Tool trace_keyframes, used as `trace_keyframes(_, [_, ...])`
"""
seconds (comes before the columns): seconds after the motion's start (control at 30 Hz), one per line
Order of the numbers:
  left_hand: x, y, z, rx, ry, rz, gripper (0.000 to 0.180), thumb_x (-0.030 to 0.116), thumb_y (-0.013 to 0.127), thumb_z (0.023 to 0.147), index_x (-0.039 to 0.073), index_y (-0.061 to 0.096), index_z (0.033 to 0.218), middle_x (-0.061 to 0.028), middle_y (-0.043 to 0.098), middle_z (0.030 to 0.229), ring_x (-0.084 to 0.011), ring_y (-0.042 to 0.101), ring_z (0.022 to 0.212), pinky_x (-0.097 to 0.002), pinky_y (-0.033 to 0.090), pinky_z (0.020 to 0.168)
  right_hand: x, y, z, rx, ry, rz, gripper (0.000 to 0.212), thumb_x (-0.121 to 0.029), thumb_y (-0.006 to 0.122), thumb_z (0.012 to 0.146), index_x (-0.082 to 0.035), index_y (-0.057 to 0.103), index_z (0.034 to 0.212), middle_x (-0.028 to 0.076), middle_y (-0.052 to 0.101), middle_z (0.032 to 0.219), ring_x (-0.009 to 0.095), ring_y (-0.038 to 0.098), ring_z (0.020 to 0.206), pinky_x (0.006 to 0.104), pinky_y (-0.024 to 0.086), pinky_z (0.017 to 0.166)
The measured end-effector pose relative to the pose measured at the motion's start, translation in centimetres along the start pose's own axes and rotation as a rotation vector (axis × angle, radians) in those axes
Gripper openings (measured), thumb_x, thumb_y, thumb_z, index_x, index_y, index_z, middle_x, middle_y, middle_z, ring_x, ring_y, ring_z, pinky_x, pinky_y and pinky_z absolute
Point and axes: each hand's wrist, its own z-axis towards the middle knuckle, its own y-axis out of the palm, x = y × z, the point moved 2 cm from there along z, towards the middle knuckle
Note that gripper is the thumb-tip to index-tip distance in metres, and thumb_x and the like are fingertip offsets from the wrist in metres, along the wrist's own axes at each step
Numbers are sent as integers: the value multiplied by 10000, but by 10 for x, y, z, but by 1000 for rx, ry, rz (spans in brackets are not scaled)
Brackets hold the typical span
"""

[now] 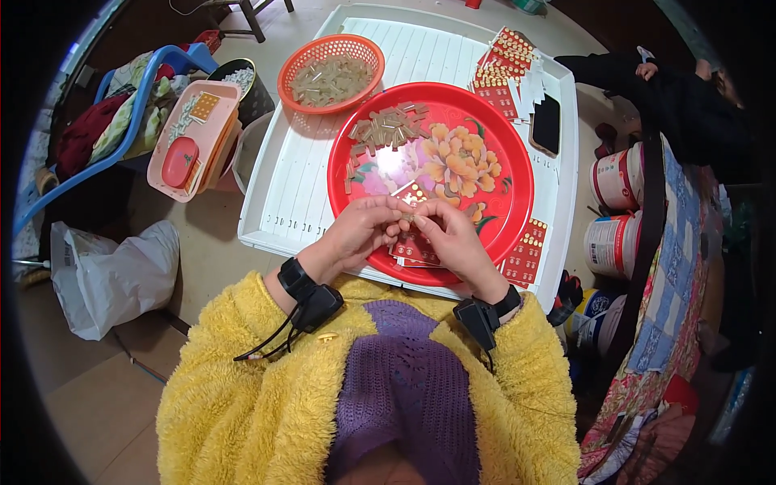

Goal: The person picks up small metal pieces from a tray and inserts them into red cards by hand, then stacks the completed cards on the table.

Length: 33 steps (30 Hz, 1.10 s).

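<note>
My left hand [365, 229] and my right hand [454, 238] meet over the near part of a round red tray [524, 202] with a flower print. Fingertips of both are pinched together around something small, mostly hidden by the fingers. Under my hands lie red cards with gold dots [416, 249], partly covered by them. A loose heap of short, clear tube-like pieces [388, 129] rests at the tray's far left. Beyond it, an orange plastic basket [291, 99] holds many more such pieces.
The tray stands on a white slatted surface [267, 194]. Stacked red cards [505, 69] and a dark phone [546, 125] lie far right; more cards [527, 250] lie near right. Pink bins [212, 89] and a white bag [121, 275] stand left; a person [687, 89] sits right, beside tubs [614, 242].
</note>
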Motion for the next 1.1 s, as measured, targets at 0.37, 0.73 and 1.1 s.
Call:
trace_keyframes(0.37, [8,-3,-3,-31,34,75,150,22,510,942,-8,618,1041,-71,644,844,-103,562,692,-211,476,653,5,0,3,81,55,21,145,-95,659,912,-13,591,1011,32,588,942,115,581,856,268,489,723])
trace_keyframes(0.73, [155,3,15,355,640,463,203,87,535,930,-41,614,1066,-48,658,843,-97,598,697,-222,495,621,-14,8,-8,263,-410,-837,203,-58,709,807,-24,601,977,135,556,933,321,595,872,395,500,716])
trace_keyframes(1.1, [29,8,1,111,667,1393,230,37,636,858,-9,594,1080,-121,622,937,-224,637,802,-314,506,693,-10,1,-1,318,-576,-898,135,-66,660,853,-25,583,956,134,575,985,329,591,876,397,500,727])
